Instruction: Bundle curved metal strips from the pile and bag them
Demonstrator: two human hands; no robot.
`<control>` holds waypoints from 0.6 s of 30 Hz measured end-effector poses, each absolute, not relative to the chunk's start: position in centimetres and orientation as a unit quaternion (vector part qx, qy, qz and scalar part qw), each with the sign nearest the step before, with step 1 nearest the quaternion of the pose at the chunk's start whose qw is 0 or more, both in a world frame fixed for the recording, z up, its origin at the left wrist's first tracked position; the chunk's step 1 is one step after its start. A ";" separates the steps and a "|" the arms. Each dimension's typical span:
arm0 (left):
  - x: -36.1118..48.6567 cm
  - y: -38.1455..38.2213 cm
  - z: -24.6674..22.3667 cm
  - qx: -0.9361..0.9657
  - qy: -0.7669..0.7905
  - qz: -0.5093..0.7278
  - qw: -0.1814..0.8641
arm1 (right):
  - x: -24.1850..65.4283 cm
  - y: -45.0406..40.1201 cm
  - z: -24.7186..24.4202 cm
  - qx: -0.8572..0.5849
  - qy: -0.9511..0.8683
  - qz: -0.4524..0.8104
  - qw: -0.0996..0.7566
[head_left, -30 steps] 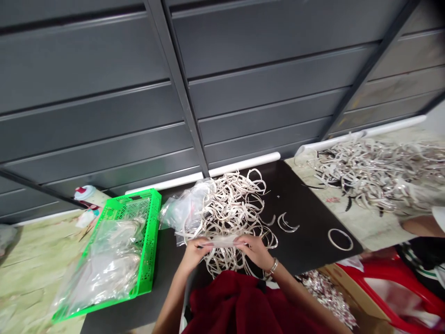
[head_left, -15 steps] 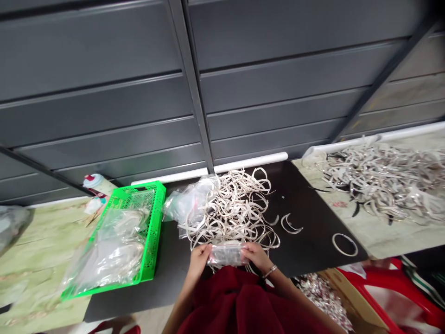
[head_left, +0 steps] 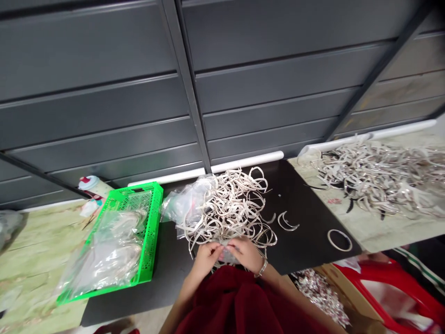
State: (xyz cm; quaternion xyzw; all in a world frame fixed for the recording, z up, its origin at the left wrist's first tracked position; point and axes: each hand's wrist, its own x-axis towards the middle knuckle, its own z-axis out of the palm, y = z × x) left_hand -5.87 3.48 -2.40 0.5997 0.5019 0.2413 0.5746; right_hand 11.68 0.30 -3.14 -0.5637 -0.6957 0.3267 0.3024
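Observation:
Close to my body, both hands grip a small clear plastic bag (head_left: 228, 256), partly hidden behind my fingers. My left hand (head_left: 207, 256) pinches it between thumb and fingers. From the other side my right hand (head_left: 246, 254), with a bracelet at the wrist, pinches it too, and the thumbs are near each other. Just beyond the hands spreads a tangled pile of pale curved strips (head_left: 229, 208) on the black table mat (head_left: 295, 246). Loose clear plastic bags (head_left: 189, 202) lie against the pile's left side.
On the left stands a green plastic crate (head_left: 150, 246) with filled clear bags, a bottle (head_left: 97, 185) behind it. Loose curved pieces (head_left: 288, 222) and a ring (head_left: 340, 240) lie to the right. Beyond is another strip heap (head_left: 378, 176). A cardboard box (head_left: 354, 297) and red stool (head_left: 385, 283) are below.
My hands have drawn together from the two ends of the plastic bag to its middle, now covering much of it. The view has shifted slightly.

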 end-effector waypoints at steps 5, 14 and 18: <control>-5.9 4.0 -1.4 0.577 0.508 0.274 0.578 | 12.4 0.8 -3.4 -0.602 -0.644 0.365 0.300; -5.8 3.2 0.2 0.437 0.517 0.396 0.620 | 16.8 -0.9 -3.3 -0.503 -0.455 0.616 0.401; -6.2 3.4 0.4 0.376 0.506 0.461 0.624 | 13.9 -1.1 -3.9 -0.514 -0.336 0.667 0.422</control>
